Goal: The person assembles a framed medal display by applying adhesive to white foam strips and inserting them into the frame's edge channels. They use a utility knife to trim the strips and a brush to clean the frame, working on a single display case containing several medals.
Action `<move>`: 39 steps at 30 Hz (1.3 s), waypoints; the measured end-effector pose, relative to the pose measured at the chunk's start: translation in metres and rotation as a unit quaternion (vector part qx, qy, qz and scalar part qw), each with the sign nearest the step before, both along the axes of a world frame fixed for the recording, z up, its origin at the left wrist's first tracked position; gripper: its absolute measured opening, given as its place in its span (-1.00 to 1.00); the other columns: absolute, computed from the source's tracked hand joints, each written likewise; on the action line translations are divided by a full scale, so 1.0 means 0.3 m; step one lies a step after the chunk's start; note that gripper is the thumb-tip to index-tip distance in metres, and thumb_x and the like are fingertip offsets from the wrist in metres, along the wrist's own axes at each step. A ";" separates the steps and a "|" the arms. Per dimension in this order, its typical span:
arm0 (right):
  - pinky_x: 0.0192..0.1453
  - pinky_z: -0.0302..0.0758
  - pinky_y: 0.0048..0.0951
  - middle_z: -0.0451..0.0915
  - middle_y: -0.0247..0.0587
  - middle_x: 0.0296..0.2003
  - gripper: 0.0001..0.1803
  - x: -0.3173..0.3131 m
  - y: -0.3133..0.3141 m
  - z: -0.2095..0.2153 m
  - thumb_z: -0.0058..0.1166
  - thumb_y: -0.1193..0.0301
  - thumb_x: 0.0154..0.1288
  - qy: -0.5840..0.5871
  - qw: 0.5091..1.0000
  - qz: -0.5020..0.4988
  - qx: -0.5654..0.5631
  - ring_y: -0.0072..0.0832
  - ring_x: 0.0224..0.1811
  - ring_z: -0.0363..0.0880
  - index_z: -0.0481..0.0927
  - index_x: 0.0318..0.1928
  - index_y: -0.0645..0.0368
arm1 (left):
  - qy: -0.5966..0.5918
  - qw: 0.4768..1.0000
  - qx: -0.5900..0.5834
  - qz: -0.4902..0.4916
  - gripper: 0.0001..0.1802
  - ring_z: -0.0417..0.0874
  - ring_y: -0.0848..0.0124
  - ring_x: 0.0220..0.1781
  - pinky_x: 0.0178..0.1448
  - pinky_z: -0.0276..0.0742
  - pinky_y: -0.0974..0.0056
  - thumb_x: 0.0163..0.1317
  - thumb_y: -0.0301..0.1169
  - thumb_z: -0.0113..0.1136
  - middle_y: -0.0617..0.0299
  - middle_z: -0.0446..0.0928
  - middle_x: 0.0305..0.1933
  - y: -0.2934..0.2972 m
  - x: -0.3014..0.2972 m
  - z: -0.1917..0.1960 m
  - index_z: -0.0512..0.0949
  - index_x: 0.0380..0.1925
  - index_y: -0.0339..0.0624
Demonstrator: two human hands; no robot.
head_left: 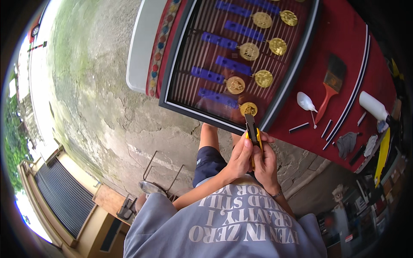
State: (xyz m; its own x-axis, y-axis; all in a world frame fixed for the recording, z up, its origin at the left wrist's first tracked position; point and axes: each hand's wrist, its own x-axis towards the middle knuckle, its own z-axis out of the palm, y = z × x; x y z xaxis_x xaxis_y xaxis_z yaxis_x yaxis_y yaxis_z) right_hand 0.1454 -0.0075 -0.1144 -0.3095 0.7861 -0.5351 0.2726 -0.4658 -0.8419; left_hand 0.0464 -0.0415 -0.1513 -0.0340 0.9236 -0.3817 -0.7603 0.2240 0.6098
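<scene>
My left hand and my right hand come together in front of my chest, both closed around a yellow and black box cutter. Its blade end points away from me, over the near edge of a dark display frame. Gold medals on blue ribbons are laid out in rows inside the frame, over a striped backing. From this view the blade overlaps the lowest medal; whether it touches the frame I cannot tell.
On the red tablecloth to the right lie a paintbrush, a small white nozzle bottle, a larger white bottle, a grey cloth and short dark strips. A metal-legged stool stands on the concrete at left.
</scene>
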 end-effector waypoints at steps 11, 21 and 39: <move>0.14 0.52 -0.25 0.58 0.09 0.04 -0.55 -0.128 -0.013 0.009 -0.03 0.32 0.59 0.042 0.983 0.176 -0.013 -0.19 0.04 0.62 0.39 0.28 0.42 | -0.036 0.976 -0.016 0.216 -0.38 0.61 0.10 0.21 0.37 0.48 0.04 0.62 0.11 -0.37 -0.07 0.60 -0.09 -0.068 -0.119 0.008 0.34 0.05 -0.30; 0.17 0.50 -0.40 0.42 0.05 0.23 -0.39 -0.160 -0.013 -0.016 -0.02 0.25 0.63 0.118 0.962 0.225 -0.097 -0.43 0.07 0.57 0.24 0.43 0.48 | -0.020 0.920 -0.134 0.369 -0.36 0.70 0.16 -0.36 -0.25 0.72 0.18 0.59 0.20 -0.38 0.10 0.50 -0.38 -0.032 -0.239 0.066 0.28 0.07 -0.22; -0.20 0.51 -0.48 0.47 -0.26 -0.32 -0.48 -0.161 -0.090 -0.018 0.28 0.03 0.41 0.048 0.985 0.143 -0.082 -0.58 -0.27 0.52 0.49 -0.08 0.28 | 0.030 0.952 -0.108 0.286 -0.39 0.63 0.22 -0.32 0.12 0.58 0.11 0.59 0.17 -0.31 0.11 0.49 -0.42 -0.130 -0.146 0.074 0.31 -0.01 -0.25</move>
State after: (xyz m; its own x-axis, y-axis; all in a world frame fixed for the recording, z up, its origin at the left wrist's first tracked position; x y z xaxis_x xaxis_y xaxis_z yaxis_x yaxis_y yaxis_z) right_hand 0.0970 -0.0345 -0.1200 -0.5612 0.5649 -0.6049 0.3352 -0.5131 -0.7902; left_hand 0.0027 -0.0806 -0.1291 -0.5358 0.6472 -0.5423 -0.7608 -0.0915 0.6425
